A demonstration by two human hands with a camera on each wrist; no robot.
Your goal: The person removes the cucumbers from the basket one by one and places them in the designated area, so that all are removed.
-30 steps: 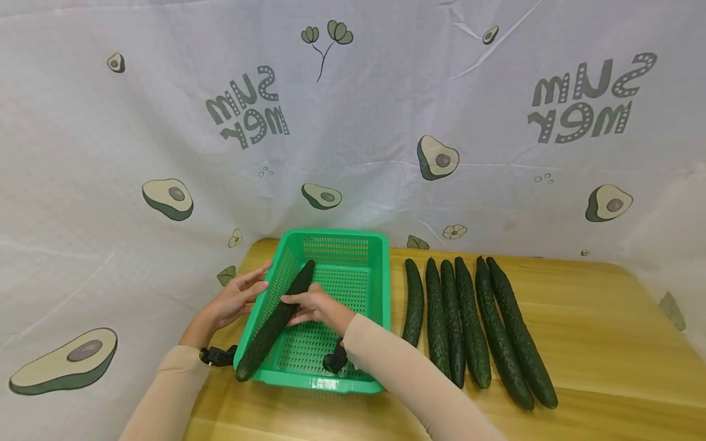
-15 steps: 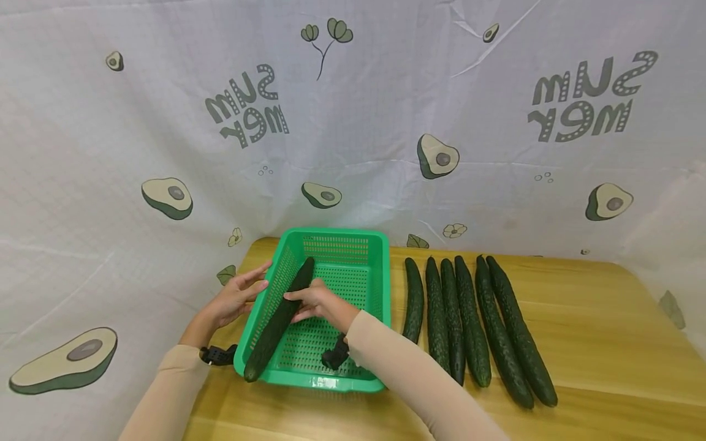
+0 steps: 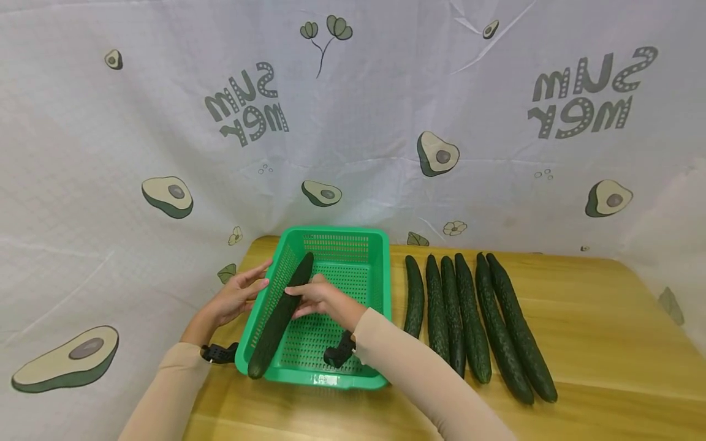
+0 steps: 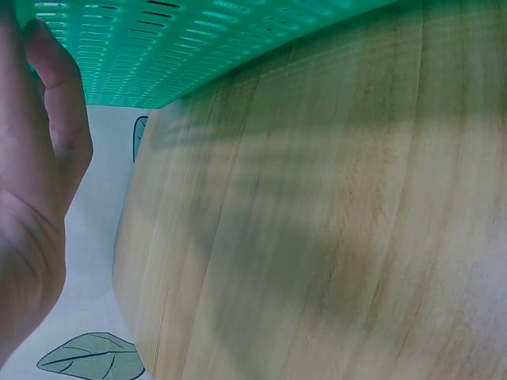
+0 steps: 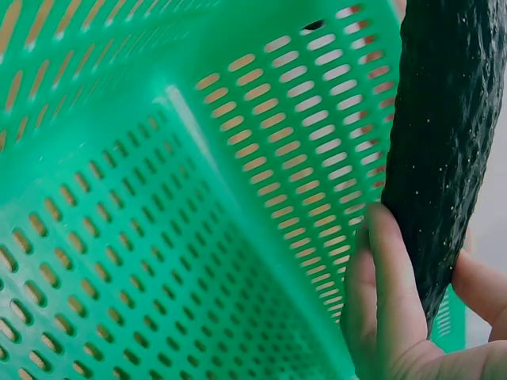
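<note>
A long dark green cucumber (image 3: 276, 327) slants along the left side of the green plastic basket (image 3: 386, 288), its near end over the front left corner of the rim. My right hand (image 3: 317, 297) grips it around the middle, thumb on one side and fingers on the other. The right wrist view shows this cucumber (image 5: 444, 134) raised above the perforated basket floor (image 5: 103, 269). Outside the basket's left wall, my left hand (image 3: 238, 297) rests its loosely extended fingers against the side. In the left wrist view only part of that hand (image 4: 40, 158) shows, beside the wall.
Several cucumbers (image 3: 466, 318) lie side by side on the wooden table (image 3: 607, 343), right of the basket. The right sleeve (image 3: 419, 373) crosses the basket's front right corner. A printed white cloth (image 3: 364, 122) hangs behind and to the left of the table.
The held cucumber's near end has shifted right and its far end slightly further back, lying more within the basket. My right hand has moved slightly right with it; the left hand stays in place.
</note>
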